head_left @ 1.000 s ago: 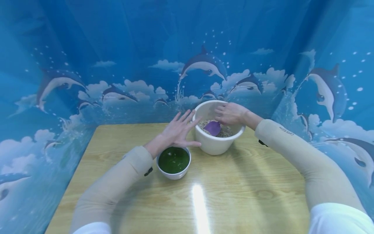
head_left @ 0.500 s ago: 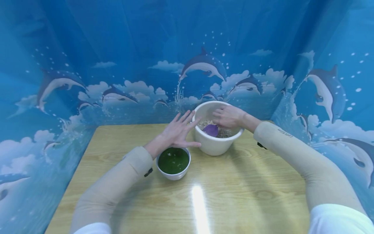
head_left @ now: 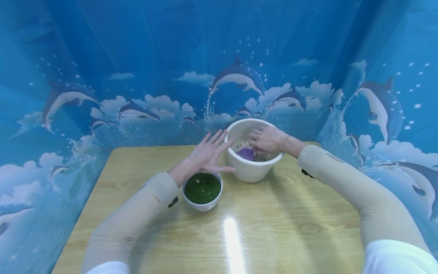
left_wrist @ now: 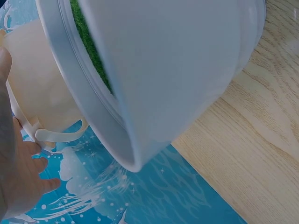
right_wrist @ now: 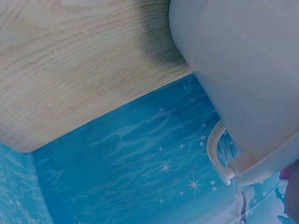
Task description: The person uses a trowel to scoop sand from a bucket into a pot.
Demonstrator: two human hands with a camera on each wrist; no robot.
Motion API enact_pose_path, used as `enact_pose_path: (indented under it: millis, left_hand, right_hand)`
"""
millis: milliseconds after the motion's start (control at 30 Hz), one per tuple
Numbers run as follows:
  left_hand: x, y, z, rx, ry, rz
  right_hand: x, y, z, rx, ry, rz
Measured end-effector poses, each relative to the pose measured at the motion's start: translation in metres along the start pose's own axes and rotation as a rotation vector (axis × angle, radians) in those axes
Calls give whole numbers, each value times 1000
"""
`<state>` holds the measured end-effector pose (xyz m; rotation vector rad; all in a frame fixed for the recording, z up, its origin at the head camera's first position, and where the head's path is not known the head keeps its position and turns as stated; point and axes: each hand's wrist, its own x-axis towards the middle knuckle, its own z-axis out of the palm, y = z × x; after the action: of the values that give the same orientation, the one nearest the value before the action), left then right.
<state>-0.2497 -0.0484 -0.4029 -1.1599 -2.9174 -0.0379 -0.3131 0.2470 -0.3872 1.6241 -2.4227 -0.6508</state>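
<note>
A cream bucket (head_left: 251, 172) stands at the back of the table, with light brown grains (head_left: 261, 157) in its bottom. Inside it my right hand (head_left: 268, 140) grips a purple scoop (head_left: 245, 153) by its handle, the scoop's blade down among the grains. In the right wrist view, a sliver of the purple handle (right_wrist: 285, 173) shows over the bucket rim. My left hand (head_left: 210, 156) has its fingers spread, fingertips right at the bucket's left rim. Below that palm is a white bowl (head_left: 204, 207) of fine-textured green filling (head_left: 203, 188), its back edge partly hidden.
A wooden table (head_left: 291, 236) bears both vessels. Blue curtains with dolphins (head_left: 237, 76) surround it at the back and sides, close behind the bucket. A looped bail handle (right_wrist: 216, 149) sticks out behind the bucket in the right wrist view.
The right hand has shifted slightly left and deeper into the bucket, and the scoop with it, toward the front left. The left hand and the bowl have stayed put.
</note>
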Motion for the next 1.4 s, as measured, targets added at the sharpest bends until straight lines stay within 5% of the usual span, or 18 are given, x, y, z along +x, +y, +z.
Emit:
enact_pose_path:
  millis: [933,1400]
  left_hand:
    - [0,-1,-2,-2,-13,-6]
    - [-1,0,-1,8,-10,-5]
  right_hand:
    - [-10,10,-8,41,40,39]
    - [-25,13,-13,58,39,143]
